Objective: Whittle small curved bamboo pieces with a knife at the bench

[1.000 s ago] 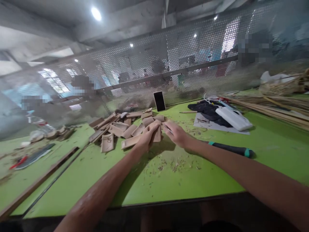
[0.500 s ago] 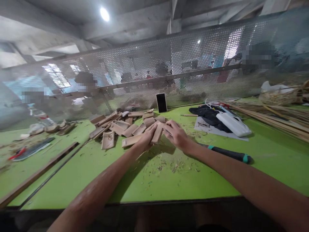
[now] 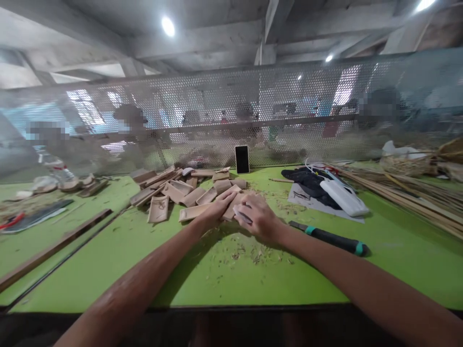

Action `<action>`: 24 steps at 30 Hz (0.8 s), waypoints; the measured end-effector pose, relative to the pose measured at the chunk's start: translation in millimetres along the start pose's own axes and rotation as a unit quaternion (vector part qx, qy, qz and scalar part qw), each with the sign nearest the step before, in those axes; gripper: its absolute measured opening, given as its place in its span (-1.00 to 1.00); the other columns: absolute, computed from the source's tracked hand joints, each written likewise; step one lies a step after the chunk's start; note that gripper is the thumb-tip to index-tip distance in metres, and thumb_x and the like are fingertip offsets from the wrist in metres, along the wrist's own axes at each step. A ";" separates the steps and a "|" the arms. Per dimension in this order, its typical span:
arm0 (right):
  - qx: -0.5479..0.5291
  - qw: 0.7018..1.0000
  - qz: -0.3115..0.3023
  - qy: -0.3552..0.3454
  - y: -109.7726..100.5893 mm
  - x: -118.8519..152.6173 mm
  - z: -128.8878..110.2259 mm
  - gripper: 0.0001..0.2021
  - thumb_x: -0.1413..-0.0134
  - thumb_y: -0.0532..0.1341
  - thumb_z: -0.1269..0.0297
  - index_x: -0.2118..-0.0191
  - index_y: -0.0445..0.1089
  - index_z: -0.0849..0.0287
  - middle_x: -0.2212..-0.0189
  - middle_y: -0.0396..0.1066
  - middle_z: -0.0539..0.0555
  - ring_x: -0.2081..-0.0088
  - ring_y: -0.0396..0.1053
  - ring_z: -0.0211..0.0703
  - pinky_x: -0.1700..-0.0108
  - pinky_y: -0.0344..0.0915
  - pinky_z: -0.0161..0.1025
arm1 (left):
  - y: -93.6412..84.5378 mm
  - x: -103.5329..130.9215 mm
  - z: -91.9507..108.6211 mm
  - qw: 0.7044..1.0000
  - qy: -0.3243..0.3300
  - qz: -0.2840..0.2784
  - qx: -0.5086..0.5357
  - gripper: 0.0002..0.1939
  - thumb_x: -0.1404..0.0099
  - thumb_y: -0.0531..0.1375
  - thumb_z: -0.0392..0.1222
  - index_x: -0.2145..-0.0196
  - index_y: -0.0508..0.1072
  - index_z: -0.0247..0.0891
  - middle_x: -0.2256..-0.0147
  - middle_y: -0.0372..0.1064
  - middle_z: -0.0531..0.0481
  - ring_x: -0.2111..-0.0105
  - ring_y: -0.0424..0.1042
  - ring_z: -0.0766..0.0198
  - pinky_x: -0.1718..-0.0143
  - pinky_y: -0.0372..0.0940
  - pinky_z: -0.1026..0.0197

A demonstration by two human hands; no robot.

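Observation:
My left hand (image 3: 219, 207) is closed on a split bamboo piece (image 3: 230, 208), steadying it low over the green table. My right hand (image 3: 259, 218) is closed on a small folded pale grey sheet (image 3: 243, 215) that looks like sandpaper, pressed against the near right side of the bamboo. The fingers hide part of both. Just behind my left hand lies a heap of similar bamboo pieces (image 3: 193, 196). Shavings (image 3: 258, 254) are scattered in front of my hands. By my right wrist rests a tool with a black handle and teal bands (image 3: 334, 240).
A phone (image 3: 242, 159) stands upright against the perforated metal screen (image 3: 202, 103). To the right are a white power bank-like block (image 3: 345, 197), a black cloth (image 3: 313, 183) and long bamboo strips (image 3: 390, 193). A wooden strip (image 3: 58, 248) lies at the left. Blurred people are beyond the screen.
My right hand has moved left and nearer over the bamboo piece, and the grey sheet now shows. The bamboo is tilted differently. The camera view has levelled.

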State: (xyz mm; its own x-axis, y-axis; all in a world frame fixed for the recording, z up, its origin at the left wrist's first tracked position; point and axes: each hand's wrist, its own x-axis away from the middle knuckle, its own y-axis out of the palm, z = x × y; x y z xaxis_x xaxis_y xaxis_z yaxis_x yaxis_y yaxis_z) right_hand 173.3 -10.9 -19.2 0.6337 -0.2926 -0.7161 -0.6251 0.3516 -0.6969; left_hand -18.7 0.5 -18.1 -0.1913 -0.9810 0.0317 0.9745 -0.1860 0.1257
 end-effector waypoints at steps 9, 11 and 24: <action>-0.020 1.000 -0.014 0.007 0.8 -0.1 7.5 -0.84 -0.34 0.16 0.35 0.23 0.49 0.22 0.33 0.35 0.12 0.26 0.27 -0.08 0.18 0.23 -0.14 | -0.9 -2.8 -0.8 0.999 -0.008 -0.054 -0.005 -0.59 -0.33 0.27 0.05 -0.03 0.49 -0.23 0.34 0.53 -0.05 0.50 0.45 0.28 0.54 0.32 0.30; -0.013 0.999 -0.006 0.031 0.2 0.7 12.4 -0.79 -0.37 0.14 0.33 0.28 0.49 0.20 0.37 0.33 0.09 0.30 0.26 -0.11 0.23 0.22 -0.17 | -5.8 -5.8 -0.4 0.999 0.013 -0.025 -0.031 -0.62 -0.32 0.27 0.05 0.00 0.52 -0.19 0.26 0.55 -0.09 0.42 0.49 0.23 0.49 0.34 0.28; -0.026 0.990 -0.006 0.139 8.6 9.2 26.9 -0.76 -0.35 0.13 0.33 0.29 0.52 0.24 0.39 0.39 0.12 0.33 0.34 -0.10 0.26 0.28 -0.19 | -9.9 -4.3 3.1 0.931 0.223 0.035 -0.288 -0.68 -0.36 0.18 0.04 0.43 0.47 -0.22 0.44 0.41 -0.01 0.43 0.31 0.22 0.40 0.14 0.26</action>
State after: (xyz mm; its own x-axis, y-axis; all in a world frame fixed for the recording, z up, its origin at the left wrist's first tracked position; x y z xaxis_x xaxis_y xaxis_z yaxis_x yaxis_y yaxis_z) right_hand 186.0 13.3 -30.7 0.4955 -0.5330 -0.6858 -0.6458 0.3019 -0.7013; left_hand -27.9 6.7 -16.5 -0.1825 -0.8932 -0.4109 0.9083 0.0068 -0.4182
